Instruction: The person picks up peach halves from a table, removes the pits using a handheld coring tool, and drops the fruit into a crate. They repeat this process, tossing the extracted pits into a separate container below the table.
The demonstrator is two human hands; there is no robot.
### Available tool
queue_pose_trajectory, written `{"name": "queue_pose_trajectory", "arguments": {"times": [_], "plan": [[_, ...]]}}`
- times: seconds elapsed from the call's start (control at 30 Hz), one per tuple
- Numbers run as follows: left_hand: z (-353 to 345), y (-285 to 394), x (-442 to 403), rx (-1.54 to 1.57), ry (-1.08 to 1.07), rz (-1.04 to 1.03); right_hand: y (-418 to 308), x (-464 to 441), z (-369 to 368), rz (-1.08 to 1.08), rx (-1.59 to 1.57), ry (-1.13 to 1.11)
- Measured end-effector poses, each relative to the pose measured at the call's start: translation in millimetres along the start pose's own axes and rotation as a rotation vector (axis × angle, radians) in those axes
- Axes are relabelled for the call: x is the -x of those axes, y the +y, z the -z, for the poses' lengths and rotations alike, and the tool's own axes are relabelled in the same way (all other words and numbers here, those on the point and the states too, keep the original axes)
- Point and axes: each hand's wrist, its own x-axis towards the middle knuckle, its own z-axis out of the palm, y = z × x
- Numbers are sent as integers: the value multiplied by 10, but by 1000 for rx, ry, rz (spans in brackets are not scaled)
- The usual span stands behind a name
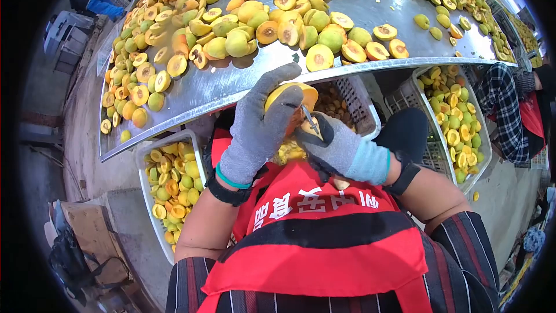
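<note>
My left hand [260, 119], in a grey glove, holds a halved yellow fruit [298, 95] just below the front edge of the metal table [231, 88]. Close beside it on the right, my gloved right hand [333, 145] is closed around a small tool with a metal tip [310, 118] and a pale handle end. The tip points up at the fruit; whether it touches the flesh is unclear. Both hands are above the red apron [324, 243].
Many halved fruits [237, 40] lie on the table. Crates of fruit halves stand at the lower left [152, 197] and right [421, 95]; another crate [365, 104] is behind my hands. At the far right sits a person in a checked sleeve [504, 104].
</note>
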Motion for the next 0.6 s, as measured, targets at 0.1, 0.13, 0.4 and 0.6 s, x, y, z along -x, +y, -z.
{"name": "queue_pose_trajectory", "arguments": {"times": [0.1, 0.13, 0.4, 0.6], "plan": [[-114, -54, 24, -19, 73, 57, -39, 31, -107, -76, -116, 40], [-146, -27, 30, -16, 73, 62, -39, 43, -147, -181, -256, 7], [-108, -59, -26, -112, 176, -83, 36, -2, -66, -189, -838, -274], [171, -132, 45, 316, -292, 391, -160, -49, 120, -268, -109, -212]]}}
